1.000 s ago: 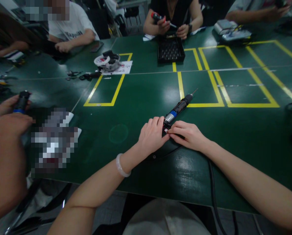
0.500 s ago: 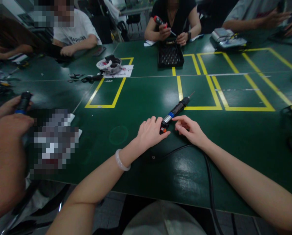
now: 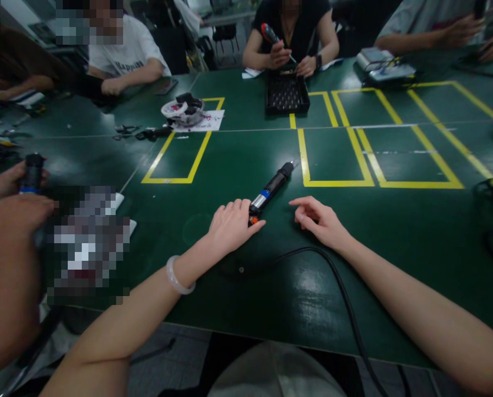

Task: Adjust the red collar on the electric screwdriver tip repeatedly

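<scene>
A black electric screwdriver with a blue band and a silver section [image 3: 272,188] lies slanted over the green table [image 3: 238,303], its tip towards the upper right. My left hand [image 3: 231,223] is wrapped over its rear end, where a small orange part shows beside the thumb. To the right of the tool, apart from it, my right hand [image 3: 318,220] rests with nothing in it, the index finger stretched out and the other fingers curled. A black cable [image 3: 339,281] loops under the right wrist and runs over the table's near edge.
Yellow tape frames [image 3: 337,183] mark the table. Across it, a person holds a red-handled screwdriver [image 3: 270,33] over a black tray [image 3: 287,102]. Tape rolls [image 3: 182,112] lie on paper at the upper left. A neighbour's hands hold another tool [image 3: 33,173] at the left.
My left hand has moved left with the screwdriver, away from my right hand. More of the cable shows. My right hand has hardly moved.
</scene>
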Action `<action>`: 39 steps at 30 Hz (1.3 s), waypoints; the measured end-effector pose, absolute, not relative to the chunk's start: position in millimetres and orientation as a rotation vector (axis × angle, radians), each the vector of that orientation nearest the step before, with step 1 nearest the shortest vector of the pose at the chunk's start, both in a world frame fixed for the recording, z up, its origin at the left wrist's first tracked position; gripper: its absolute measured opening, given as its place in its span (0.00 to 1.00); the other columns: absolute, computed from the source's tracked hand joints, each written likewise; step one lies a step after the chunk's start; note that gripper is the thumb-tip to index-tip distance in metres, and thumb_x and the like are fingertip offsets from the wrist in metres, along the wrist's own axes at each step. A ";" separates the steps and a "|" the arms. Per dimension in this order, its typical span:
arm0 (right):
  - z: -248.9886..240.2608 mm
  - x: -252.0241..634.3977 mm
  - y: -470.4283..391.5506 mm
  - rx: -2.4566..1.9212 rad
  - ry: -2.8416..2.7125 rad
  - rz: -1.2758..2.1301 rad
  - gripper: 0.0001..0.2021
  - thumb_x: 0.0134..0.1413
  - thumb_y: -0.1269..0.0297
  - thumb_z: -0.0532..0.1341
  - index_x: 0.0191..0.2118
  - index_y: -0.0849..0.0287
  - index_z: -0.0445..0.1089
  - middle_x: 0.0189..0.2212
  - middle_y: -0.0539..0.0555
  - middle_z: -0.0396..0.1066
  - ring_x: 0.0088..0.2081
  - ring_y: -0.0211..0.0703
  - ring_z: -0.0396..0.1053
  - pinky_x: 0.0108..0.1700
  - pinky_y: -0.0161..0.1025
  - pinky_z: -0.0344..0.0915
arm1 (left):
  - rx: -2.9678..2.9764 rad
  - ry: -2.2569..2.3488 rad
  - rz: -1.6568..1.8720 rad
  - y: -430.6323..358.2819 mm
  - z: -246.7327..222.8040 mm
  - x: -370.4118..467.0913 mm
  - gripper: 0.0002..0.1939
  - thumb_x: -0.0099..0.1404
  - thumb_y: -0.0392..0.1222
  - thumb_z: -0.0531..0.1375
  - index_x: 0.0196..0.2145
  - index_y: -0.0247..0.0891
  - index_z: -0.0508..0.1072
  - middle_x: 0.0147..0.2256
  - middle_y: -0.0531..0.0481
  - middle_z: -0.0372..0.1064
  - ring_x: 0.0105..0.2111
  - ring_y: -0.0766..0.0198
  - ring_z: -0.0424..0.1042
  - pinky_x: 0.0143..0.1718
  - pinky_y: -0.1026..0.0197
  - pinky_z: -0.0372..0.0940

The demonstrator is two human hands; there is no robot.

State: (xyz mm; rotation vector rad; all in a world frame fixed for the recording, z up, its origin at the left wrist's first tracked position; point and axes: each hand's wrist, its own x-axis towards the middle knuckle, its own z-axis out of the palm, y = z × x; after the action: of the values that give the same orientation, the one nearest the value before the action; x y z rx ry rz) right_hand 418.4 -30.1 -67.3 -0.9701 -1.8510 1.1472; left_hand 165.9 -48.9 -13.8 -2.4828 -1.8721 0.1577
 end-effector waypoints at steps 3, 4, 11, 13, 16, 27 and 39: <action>-67.6 418.3 -29.9 -0.965 -1.856 1.144 0.14 0.65 0.61 0.58 0.54 0.56 0.67 0.33 0.51 0.69 0.31 0.39 0.68 0.32 0.37 0.66 | -2.375 -1.975 0.194 -40.7 -14.5 138.3 0.28 0.71 0.62 0.50 0.51 0.34 0.66 0.46 0.39 0.71 0.44 0.47 0.73 0.43 0.52 0.64; -67.5 418.2 -29.9 -0.963 -1.857 1.144 0.14 0.65 0.62 0.58 0.54 0.56 0.67 0.33 0.51 0.68 0.31 0.39 0.67 0.32 0.37 0.66 | -2.330 -2.021 0.209 -36.6 -14.7 128.4 0.29 0.71 0.63 0.49 0.51 0.34 0.66 0.46 0.38 0.72 0.44 0.47 0.73 0.43 0.51 0.65; -66.0 417.4 -30.4 -0.959 -1.874 1.136 0.13 0.65 0.62 0.57 0.53 0.56 0.67 0.32 0.51 0.68 0.31 0.39 0.68 0.32 0.36 0.66 | -1.935 -2.416 0.241 5.0 -15.5 55.4 0.35 0.67 0.68 0.48 0.52 0.30 0.67 0.49 0.29 0.71 0.48 0.37 0.72 0.46 0.44 0.66; -65.9 417.6 -31.0 -0.961 -1.880 1.129 0.13 0.65 0.62 0.57 0.53 0.56 0.67 0.32 0.51 0.69 0.31 0.39 0.68 0.33 0.36 0.66 | -1.833 -2.488 0.203 18.0 -17.1 35.0 0.37 0.66 0.68 0.49 0.52 0.29 0.67 0.49 0.27 0.71 0.49 0.34 0.72 0.46 0.42 0.65; -65.5 417.8 -31.4 -0.958 -1.893 1.116 0.13 0.64 0.63 0.57 0.53 0.56 0.67 0.32 0.51 0.69 0.31 0.39 0.68 0.34 0.37 0.66 | -1.711 -2.573 0.157 36.2 -20.4 5.5 0.39 0.65 0.68 0.50 0.54 0.27 0.66 0.51 0.23 0.70 0.51 0.32 0.70 0.47 0.39 0.65; -63.9 416.7 -30.9 -0.967 -1.922 1.111 0.14 0.63 0.64 0.57 0.53 0.57 0.66 0.31 0.50 0.69 0.28 0.37 0.66 0.33 0.36 0.65 | -1.534 -2.725 0.140 73.3 -23.5 -48.0 0.46 0.63 0.68 0.51 0.62 0.22 0.61 0.57 0.19 0.64 0.56 0.30 0.66 0.51 0.36 0.60; -60.7 415.2 -32.0 -0.976 -1.959 1.093 0.13 0.64 0.65 0.57 0.52 0.56 0.66 0.31 0.50 0.69 0.28 0.38 0.67 0.34 0.37 0.65 | -1.616 -2.491 0.191 47.3 -23.8 -25.4 0.36 0.70 0.61 0.49 0.57 0.21 0.60 0.55 0.24 0.63 0.53 0.38 0.67 0.49 0.43 0.63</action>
State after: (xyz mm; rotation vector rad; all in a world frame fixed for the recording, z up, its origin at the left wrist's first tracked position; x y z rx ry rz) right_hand 415.2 -32.0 -60.7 -0.9757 -1.9588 1.0929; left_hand -25.4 47.3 -23.8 -1.6165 -2.4912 0.1908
